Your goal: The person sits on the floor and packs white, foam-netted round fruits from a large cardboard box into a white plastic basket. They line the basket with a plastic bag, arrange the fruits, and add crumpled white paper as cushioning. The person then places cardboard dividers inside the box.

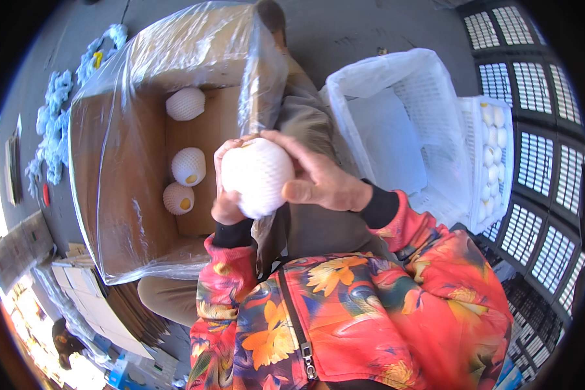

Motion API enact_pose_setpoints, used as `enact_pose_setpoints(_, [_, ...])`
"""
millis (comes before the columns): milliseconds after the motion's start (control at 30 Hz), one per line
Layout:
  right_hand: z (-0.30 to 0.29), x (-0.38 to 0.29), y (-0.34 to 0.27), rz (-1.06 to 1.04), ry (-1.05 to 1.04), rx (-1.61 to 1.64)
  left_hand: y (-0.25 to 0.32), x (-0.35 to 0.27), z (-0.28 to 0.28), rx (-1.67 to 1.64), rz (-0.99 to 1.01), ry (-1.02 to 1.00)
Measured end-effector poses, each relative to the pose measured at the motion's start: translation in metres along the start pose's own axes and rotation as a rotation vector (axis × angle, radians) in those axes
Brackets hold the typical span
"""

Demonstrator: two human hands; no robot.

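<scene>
Between my two hands is a round object in a white foam net sleeve (258,176), probably a fruit. My left hand (228,195) holds its left side, with the thumb low on the net. My right hand (321,180) grips the right side, fingers over the top. To the left stands a cardboard box (122,180) lined with clear plastic film. Several net-wrapped round objects lie in it: one near the far end (185,104), one in the middle (188,166) and one nearer me (178,198); the latter two show yellow patches.
On the right, a white plastic crate (438,126) with a white liner stands beside another crate (473,156) of net-wrapped objects. Black crates (521,126) are stacked at the far right. Blue foam netting (53,122) and flattened cardboard (107,302) lie at the left.
</scene>
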State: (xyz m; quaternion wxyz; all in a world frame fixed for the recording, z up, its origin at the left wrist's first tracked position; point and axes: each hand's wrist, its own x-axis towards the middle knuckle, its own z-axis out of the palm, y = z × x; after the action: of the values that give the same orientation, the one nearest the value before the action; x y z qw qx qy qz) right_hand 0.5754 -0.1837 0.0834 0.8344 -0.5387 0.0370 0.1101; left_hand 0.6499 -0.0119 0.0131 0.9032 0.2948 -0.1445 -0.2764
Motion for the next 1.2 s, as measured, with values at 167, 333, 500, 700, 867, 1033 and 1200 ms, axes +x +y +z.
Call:
enact_pose_setpoints(167, [-0.026, -0.047, -0.020, -0.071, 0.209, 0.130, -0.004, 0.017, 0.083, 0.588, 0.021, -0.146])
enact_pose_setpoints(333, [-0.133, -0.075, 0.028, -0.278, 0.583, 0.205, -0.032, -0.003, 0.059, 0.730, 0.102, 0.464])
enact_pose_setpoints(500, [-0.277, -0.085, 0.099, 0.355, 1.164, -0.240, 0.003, -0.024, -0.092, 1.399, 0.090, 0.873])
enact_pose_setpoints(700, [-0.327, -0.007, 0.184, 0.239, 1.133, -0.875, 0.034, -0.013, -0.220, 1.359, -0.290, 1.212])
enact_pose_setpoints(867, [-0.314, 0.000, 0.151, 0.437, 0.702, -0.995, 0.042, 0.024, -0.221, 1.906, -0.491, 0.965])
enact_pose_setpoints(1033, [-0.245, -0.031, 0.104, -0.049, 1.136, -0.794, 0.026, -0.007, -0.181, 0.859, -0.192, 1.179])
enact_pose_setpoints(1200, [-0.069, -0.014, 0.015, -0.179, 0.505, -0.122, 0.021, -0.032, -0.075, -0.104, -0.015, 0.816])
